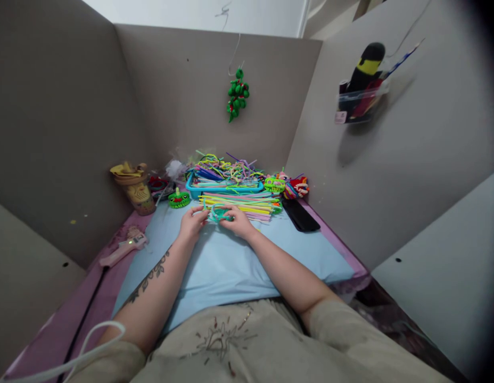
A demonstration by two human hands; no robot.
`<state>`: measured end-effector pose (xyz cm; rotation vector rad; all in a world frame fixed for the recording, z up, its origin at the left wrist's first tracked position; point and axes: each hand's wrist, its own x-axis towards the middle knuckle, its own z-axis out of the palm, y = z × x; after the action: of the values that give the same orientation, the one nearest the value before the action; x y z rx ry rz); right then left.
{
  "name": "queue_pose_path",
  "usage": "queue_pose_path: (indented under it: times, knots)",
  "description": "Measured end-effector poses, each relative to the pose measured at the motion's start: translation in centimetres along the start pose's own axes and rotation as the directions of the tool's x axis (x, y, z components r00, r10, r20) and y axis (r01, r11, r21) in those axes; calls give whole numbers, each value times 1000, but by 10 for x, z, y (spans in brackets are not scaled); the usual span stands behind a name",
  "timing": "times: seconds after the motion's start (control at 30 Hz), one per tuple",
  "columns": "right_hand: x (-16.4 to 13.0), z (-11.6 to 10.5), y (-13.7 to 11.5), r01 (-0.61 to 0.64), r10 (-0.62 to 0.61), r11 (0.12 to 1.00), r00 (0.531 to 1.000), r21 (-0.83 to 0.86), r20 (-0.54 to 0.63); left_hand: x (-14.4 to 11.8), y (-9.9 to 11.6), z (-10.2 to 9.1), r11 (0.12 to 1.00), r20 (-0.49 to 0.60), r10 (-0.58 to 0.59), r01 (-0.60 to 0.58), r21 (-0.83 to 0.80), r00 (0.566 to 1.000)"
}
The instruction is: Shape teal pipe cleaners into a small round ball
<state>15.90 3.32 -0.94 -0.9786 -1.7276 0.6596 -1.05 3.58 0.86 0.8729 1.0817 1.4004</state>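
Note:
Between my two hands, just above the light blue cloth point(231, 260), is a coiled teal pipe cleaner point(219, 211). My right hand point(238, 221) is closed on the right side of the coil with its fingertips. Pinched at the left, my left hand point(194, 222) grips an end of the same teal pipe cleaner. Right behind the hands lies a row of straight pipe cleaners point(247, 201) in yellow, pink and green. A blue tray point(223, 192) behind them is heaped with more, many of them bent.
A pink glue gun point(125, 250) lies at the left, with a cup point(138, 191) beyond it. A green pipe-cleaner figure point(179, 199) sits left of the tray; a black phone-like slab point(301, 215) lies right. Grey panels surround the table, one holding a clear bin point(361, 106).

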Motion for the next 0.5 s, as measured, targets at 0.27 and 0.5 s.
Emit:
queue_pose_path:
  times: [0.27, 0.5]
  knots:
    - [3, -2, 3, -94, 89, 994, 991, -52, -98, 0, -6, 0, 882, 107, 194, -221, 417, 975]
    - [4, 0, 8, -127, 115, 988, 985, -91, -126, 1, -12, -3, 497, 229, 362, -395, 773, 904]
